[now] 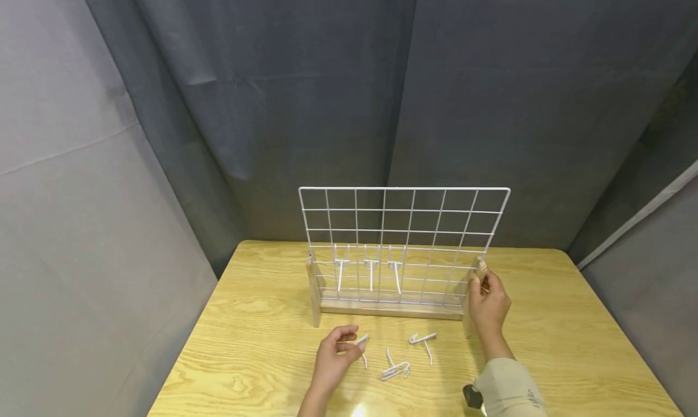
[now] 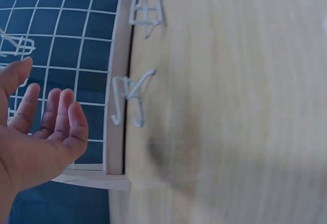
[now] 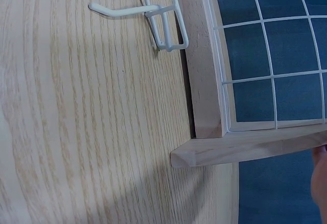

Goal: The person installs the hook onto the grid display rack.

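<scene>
A white wire grid stands in a wooden base, tilted back between two side posts. My right hand grips the right wooden post near its top; only a sliver of that hand shows in the right wrist view. Three white hooks hang on the grid, among them a middle hook. My left hand hovers over a loose hook, overlapping it in the head view. In the left wrist view its fingers are loosely bent and hold nothing.
Two more loose hooks lie in front of the base: a middle one and a right one. The wood-grain table ends at grey curtains behind and at the sides. A dark object sits by the right sleeve.
</scene>
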{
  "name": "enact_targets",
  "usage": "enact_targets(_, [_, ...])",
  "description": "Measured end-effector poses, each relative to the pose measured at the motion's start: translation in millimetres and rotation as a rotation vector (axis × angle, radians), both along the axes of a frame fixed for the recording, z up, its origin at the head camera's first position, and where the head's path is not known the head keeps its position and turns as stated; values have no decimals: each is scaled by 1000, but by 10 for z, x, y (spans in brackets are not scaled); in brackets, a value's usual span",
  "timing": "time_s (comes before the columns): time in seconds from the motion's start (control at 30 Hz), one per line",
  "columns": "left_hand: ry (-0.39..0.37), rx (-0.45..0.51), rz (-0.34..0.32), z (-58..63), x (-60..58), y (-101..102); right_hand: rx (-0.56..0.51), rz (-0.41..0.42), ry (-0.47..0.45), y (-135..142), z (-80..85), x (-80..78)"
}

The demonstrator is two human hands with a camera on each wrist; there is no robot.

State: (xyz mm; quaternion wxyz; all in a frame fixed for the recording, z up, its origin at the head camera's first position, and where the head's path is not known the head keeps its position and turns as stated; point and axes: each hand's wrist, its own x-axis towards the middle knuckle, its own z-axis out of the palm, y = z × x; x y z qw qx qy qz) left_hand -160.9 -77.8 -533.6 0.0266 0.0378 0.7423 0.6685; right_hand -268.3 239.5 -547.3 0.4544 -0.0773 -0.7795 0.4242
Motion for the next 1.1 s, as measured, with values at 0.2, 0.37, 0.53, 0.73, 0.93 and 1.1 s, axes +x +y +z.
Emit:
enact_targets(0.2, [-33,-12,66,-298,14,62,3,10,8,13,-9,-3])
enact_targets(0.37, [-60,-32,148,-419,81,148,0,11,12,13,-5,6])
enact_targets(0.53, [-81,-60,276,-494,147,256,-9,11,-4,8,13,16])
enact_targets(0.73, [-119,-77,375,-568,162,357,-28,21,-18,16,31,8])
enact_targets(0.93, [-150,-136,360,-665,126,353,-7,24,-7,20,5,-12])
enact_targets(1.1, [-113,-186,331,-717,43,292,-10,20,-12,17,-5,0])
